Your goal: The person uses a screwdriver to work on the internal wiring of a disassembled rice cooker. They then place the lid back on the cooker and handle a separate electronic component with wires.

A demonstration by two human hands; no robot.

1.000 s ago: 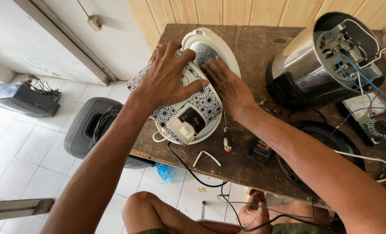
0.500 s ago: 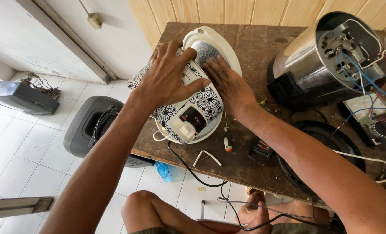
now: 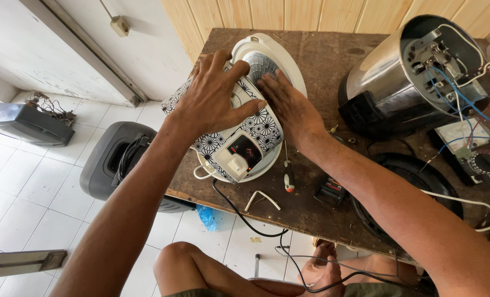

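Left hand (image 3: 214, 102) spread flat over patterned rice cooker (image 3: 245, 129) on table (image 3: 322, 60); right hand (image 3: 289, 107) open, pressing lid, gripping nothing.

Worn brown wooden table (image 3: 316, 52) bearing a flower-patterned rice cooker (image 3: 250, 137), an opened steel kettle (image 3: 399, 82) on its side, a small screwdriver (image 3: 289, 176), a black ring (image 3: 415, 187), loose wires.

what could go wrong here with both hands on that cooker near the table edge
The rice cooker lies tilted near the table edge; a push from the left hand or right hand might slide it off. Its black cord hangs toward the legs and may snag. The screwdriver could roll off.
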